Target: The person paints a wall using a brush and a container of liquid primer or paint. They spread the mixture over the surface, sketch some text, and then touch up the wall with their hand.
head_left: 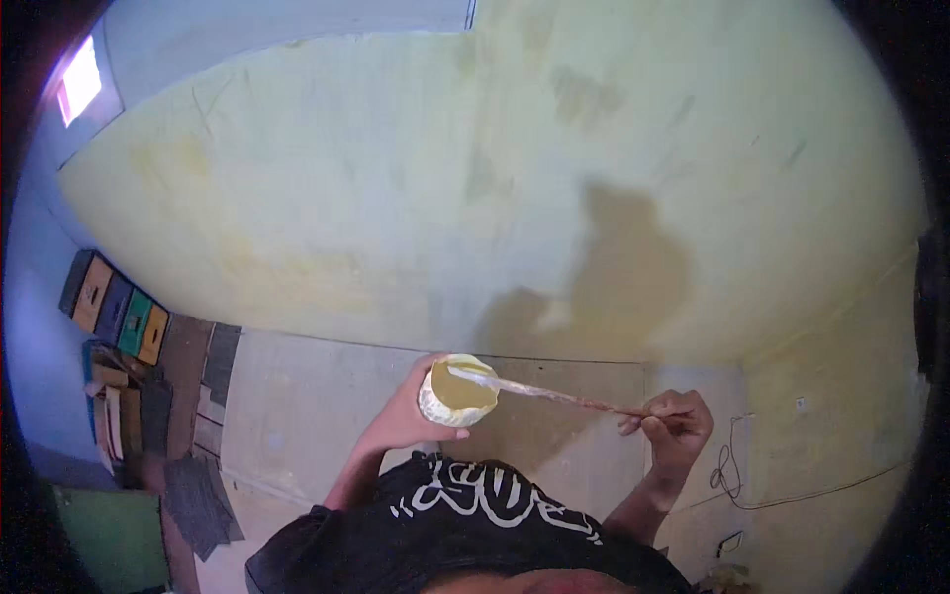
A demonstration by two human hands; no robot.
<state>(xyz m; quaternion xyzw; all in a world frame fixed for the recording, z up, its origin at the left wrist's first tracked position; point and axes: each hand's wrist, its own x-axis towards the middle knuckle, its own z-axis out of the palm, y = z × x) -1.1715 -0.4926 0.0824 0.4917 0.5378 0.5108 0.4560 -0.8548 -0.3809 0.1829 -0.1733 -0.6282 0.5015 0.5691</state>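
My left hand [404, 414] is wrapped round a round white tub [431, 404] with paint-smeared sides, held up in front of my chest. Yellowish paint [463, 392] shows inside it. Pinched between the fingers of my right hand [681, 428] is a long thin stick [556, 396], brown at the grip and coated whitish toward its far part. It slants leftward, and its pale end lies over the tub's opening at the far rim. Whether that tip is dipped in the paint, I cannot tell.
Ahead stands a wall [376, 198] with patchy pale yellow and whitish paint, my shadow falling on it. Coloured drawers [117, 307] stand at the left, above dark flat sheets [201, 503] on the floor. A thin cable [730, 477] lies at the right.
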